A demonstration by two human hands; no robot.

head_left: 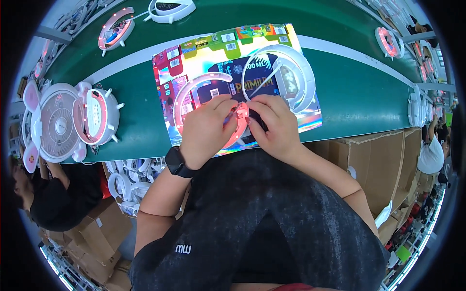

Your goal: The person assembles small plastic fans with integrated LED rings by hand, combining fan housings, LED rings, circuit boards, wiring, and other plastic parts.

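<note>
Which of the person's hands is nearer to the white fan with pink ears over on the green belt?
Left. The left hand lies on the side toward the white fan; the right hand sits farther off, beyond the left.

The person is wearing a dark charcoal short-sleeved shirt [262, 218] with a faintly mottled, heathered weave, and a small white two-letter mark [183, 249] is showing low on its left side. The sleeves are ending above the elbows, leaving both forearms bare. A black smartwatch [175, 162] with a dark square face and a black band is sitting on the left wrist. The right wrist is carrying nothing, and both hands are going ungloved.
</note>
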